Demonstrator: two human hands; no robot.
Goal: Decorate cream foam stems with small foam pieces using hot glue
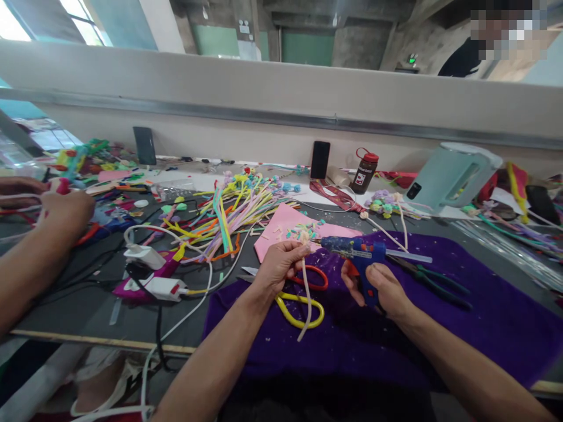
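The person's left hand pinches a cream, fuzzy, bendable stem just under its pale bunched head, the free end hanging down over a purple cloth. The right hand is wrapped around the handle of a blue hot-glue gun with an orange trigger; its nozzle points left at the bunched head, though whether the two touch cannot be told. A translucent glue stick juts from the gun's rear.

Beneath the left hand lie scissors with red and yellow handles; green-handled pliers rest right of the gun. Behind, a pink sheet bears small pastel snippets. Farther back stand a brown bottle with a red lid and a mint-green electric kettle, the contents of both indiscernible.

The left forearm slants up from the bottom edge, the right one in from the lower right corner, and the hands meet nearly level, fingers bent.
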